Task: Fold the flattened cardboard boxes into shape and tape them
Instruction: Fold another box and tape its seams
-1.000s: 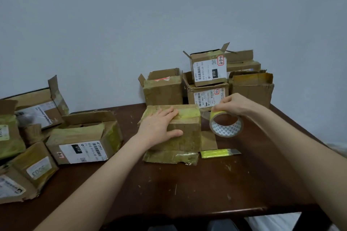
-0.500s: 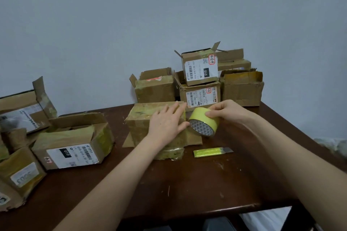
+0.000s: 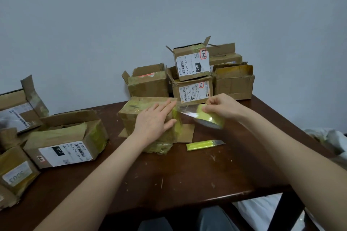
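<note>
- The folded cardboard box (image 3: 131,116) stands near the middle of the counter (image 3: 187,174), its lower flaps splayed out on the surface.
- The left hand (image 3: 154,124) lies flat across the box's top and near face, fingers straight and pressing, gripping nothing.
- The right hand (image 3: 221,107) is clamped on the yellow tape roll (image 3: 212,121), held just to the right of the box and clear of the counter.
- A clear strip of tape (image 3: 185,111) runs from the roll to the box's upper right edge, under the left fingertips.
- A yellow cutter (image 3: 202,145) lies on the counter in front of the roll, touching neither hand.
- Other boxes: a stack (image 3: 193,65) at the rear against the wall, and a labelled open box (image 3: 65,142) at the left among others.
</note>
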### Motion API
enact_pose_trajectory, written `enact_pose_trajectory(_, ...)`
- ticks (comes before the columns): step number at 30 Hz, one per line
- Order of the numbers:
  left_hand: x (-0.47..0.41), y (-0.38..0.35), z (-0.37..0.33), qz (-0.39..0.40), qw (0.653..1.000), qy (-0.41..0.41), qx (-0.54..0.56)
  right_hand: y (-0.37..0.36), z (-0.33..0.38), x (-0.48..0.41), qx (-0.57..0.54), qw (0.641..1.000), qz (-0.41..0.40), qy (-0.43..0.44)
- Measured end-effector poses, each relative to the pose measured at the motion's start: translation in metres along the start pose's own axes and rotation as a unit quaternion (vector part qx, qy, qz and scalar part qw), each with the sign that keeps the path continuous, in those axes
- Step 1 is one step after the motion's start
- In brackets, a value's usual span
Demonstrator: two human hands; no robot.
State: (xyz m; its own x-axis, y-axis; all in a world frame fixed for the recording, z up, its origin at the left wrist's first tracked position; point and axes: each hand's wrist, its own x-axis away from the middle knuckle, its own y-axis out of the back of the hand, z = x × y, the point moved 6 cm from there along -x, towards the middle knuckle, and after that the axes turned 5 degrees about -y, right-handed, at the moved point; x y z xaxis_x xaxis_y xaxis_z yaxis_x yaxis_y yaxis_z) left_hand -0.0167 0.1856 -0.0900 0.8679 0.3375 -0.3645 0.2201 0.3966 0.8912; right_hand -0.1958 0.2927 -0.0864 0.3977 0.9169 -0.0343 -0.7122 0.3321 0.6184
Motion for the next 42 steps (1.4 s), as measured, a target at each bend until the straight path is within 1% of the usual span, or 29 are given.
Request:
enact_pose_trajectory(4,0.001,-0.002,0.002,-0.017,1.0,-0.002,0.0,-0.003,-0.009,0.001,0.024,1.0,-0.005,-0.01)
enact_pose_trajectory(8,0.0,-0.006,0.003,-0.006,1.0,-0.007,0.003,-0.004,-0.013,-0.001,0.028,0.999,-0.021,-0.02)
enact_pose_trajectory(11,-0.002,-0.005,0.001,0.018,1.0,0.011,0.024,-0.006,-0.014,0.0,0.027,0.998,-0.046,-0.026)
enact_pose_trajectory(13,0.001,0.008,-0.005,0.006,0.999,0.029,0.031,-0.007,-0.01,0.002,0.028,0.998,-0.054,-0.021)
enact_pose_trajectory(14,0.004,0.018,-0.013,-0.028,0.999,0.021,0.027,-0.008,-0.008,0.002,0.03,0.998,-0.053,-0.017)
enact_pose_trajectory(15,0.007,0.029,-0.026,-0.078,0.997,-0.005,0.025,-0.008,-0.006,0.003,0.034,0.998,-0.052,-0.013)
enact_pose_trajectory(16,0.012,0.036,-0.041,-0.131,0.99,-0.042,0.033,-0.008,-0.003,0.003,0.042,0.998,-0.053,-0.009)
enact_pose_trajectory(17,0.017,0.038,-0.057,-0.168,0.981,-0.082,0.049,-0.009,-0.001,0.003,0.051,0.997,-0.055,-0.005)
enact_pose_trajectory(18,0.021,0.033,-0.071,-0.169,0.977,-0.115,0.067,-0.009,0.0,0.003,0.061,0.996,-0.058,-0.003)
enact_pose_trajectory(20,0.024,0.019,-0.096,-0.11,0.981,-0.134,0.087,-0.01,0.001,0.002,0.071,0.996,-0.059,-0.004)
enact_pose_trajectory(21,0.024,0.007,-0.104,-0.07,0.986,-0.122,0.093,-0.01,0.001,0.002,0.073,0.996,-0.056,-0.005)
enact_pose_trajectory(23,0.022,-0.014,-0.11,0.02,0.993,-0.061,0.101,-0.009,0.001,0.003,0.074,0.996,-0.053,-0.005)
enact_pose_trajectory(25,0.021,-0.027,-0.109,0.076,0.992,-0.023,0.099,-0.008,0.001,0.004,0.071,0.996,-0.053,-0.006)
enact_pose_trajectory(26,0.021,-0.03,-0.108,0.09,0.99,-0.015,0.103,-0.008,0.001,0.004,0.07,0.996,-0.053,-0.007)
enact_pose_trajectory(31,0.035,-0.016,-0.097,0.107,0.983,0.014,0.145,-0.005,0.001,0.004,0.062,0.997,-0.052,-0.016)
enact_pose_trajectory(33,0.047,0.002,-0.082,0.069,0.986,0.028,0.151,-0.003,0.0,0.005,0.05,0.997,-0.053,-0.019)
enact_pose_trajectory(35,0.051,0.032,-0.062,-0.016,0.984,0.055,0.166,-0.004,-0.003,0.005,0.041,0.997,-0.058,-0.028)
enact_pose_trajectory(38,0.033,0.073,-0.034,-0.127,0.962,0.114,0.212,-0.012,-0.006,0.003,0.027,0.996,-0.069,-0.045)
enact_pose_trajectory(40,0.01,0.079,-0.024,-0.154,0.943,0.154,0.252,-0.017,-0.007,0.002,0.017,0.995,-0.083,-0.058)
enact_pose_trajectory(42,-0.009,0.067,-0.02,-0.131,0.934,0.186,0.275,-0.019,-0.006,0.003,0.023,0.994,-0.092,-0.064)
